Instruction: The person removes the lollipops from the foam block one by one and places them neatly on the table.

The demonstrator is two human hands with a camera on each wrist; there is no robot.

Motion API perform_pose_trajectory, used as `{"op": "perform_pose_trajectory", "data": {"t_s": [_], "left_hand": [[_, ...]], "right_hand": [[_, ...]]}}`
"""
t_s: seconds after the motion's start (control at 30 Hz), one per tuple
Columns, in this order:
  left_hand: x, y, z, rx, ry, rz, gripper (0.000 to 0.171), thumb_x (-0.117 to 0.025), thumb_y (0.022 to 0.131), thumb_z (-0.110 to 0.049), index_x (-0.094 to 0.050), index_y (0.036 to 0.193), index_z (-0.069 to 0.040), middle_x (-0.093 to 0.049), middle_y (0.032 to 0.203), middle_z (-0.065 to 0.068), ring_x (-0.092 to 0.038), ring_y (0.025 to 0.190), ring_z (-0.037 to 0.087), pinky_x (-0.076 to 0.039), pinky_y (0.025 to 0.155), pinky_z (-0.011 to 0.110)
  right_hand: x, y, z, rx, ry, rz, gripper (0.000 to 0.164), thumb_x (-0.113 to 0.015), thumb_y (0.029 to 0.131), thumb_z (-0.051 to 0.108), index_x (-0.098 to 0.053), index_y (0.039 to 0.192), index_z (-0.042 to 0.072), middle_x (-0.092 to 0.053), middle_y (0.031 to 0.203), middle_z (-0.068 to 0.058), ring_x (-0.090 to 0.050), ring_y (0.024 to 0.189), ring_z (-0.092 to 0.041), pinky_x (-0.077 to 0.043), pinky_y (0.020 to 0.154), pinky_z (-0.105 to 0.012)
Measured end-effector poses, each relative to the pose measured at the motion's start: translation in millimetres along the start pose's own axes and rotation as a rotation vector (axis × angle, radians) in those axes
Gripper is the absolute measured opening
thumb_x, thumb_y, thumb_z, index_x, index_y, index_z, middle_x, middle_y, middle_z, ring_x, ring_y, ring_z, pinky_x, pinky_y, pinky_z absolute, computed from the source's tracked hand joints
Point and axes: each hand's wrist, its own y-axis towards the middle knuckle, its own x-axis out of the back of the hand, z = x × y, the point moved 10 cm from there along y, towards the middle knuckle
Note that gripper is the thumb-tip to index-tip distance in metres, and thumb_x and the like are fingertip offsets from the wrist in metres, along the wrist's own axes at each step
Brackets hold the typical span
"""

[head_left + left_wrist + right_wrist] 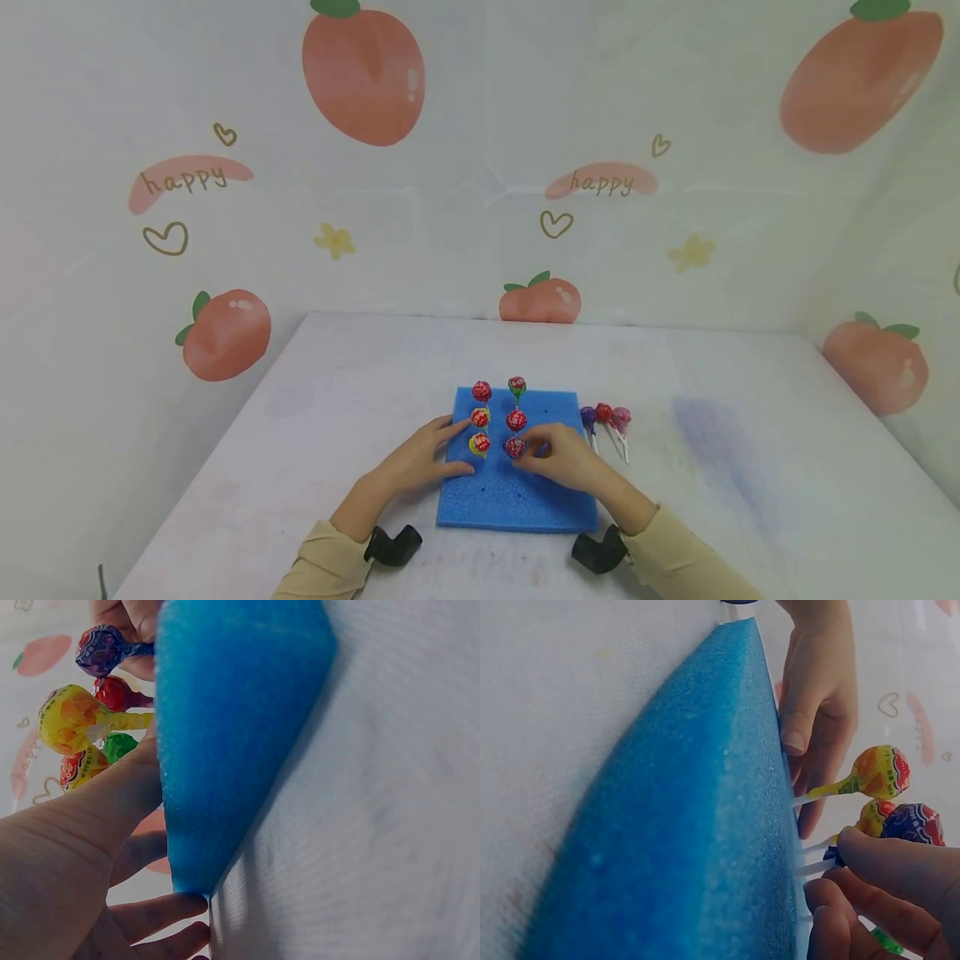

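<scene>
A blue foam block point(517, 504) lies on the table with two columns of wrapped lollipops standing in it. Between the thumb and fingers of my right hand point(562, 454) is the nearest lollipop point(915, 823) of the right column, dark blue and red, pinched just below its head; its white stick meets the foam. My left hand point(420, 457) rests on the block's left edge, fingers and thumb spread. Near its thumb stands a yellow lollipop point(71, 716), with another yellow one point(480, 417) behind. A green-wrapped lollipop point(517, 385) tops the right column.
To the right of the block lie three loose lollipops: a purple one point(588, 414), a red one point(603, 412) and a pink one point(621, 418). Small holes show in the foam's near part. A white printed backdrop point(450, 250) rises behind the table.
</scene>
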Motion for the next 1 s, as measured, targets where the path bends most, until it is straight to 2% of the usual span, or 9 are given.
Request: {"op": "perform_pose_trajectory", "data": {"t_s": [0.6, 1.0], "left_hand": [[-1.7, 0.9, 1.9, 0.010, -0.002, 0.008, 0.071, -0.067, 0.082, -0.044, -0.042, 0.142, -0.016, -0.035, 0.147, 0.022, -0.033, 0.136, 0.041, -0.033, 0.107, 0.058], [-2.0, 0.9, 2.2, -0.010, 0.004, -0.001, 0.070, -0.067, 0.082, -0.045, -0.042, 0.141, -0.015, -0.036, 0.146, 0.022, -0.034, 0.136, 0.041, -0.034, 0.106, 0.058]], "right_hand": [[-3.9, 0.7, 1.9, 0.014, -0.017, -0.009, 0.012, -0.070, 0.082, 0.019, -0.066, 0.081, 0.007, -0.066, 0.076, -0.002, -0.045, 0.057, -0.001, -0.039, 0.050, -0.015], [-3.2, -0.4, 4.1, 0.011, -0.023, -0.006, 0.013, -0.070, 0.082, 0.018, -0.069, 0.088, 0.006, -0.067, 0.079, -0.003, -0.049, 0.063, -0.002, -0.043, 0.055, -0.015]]}}
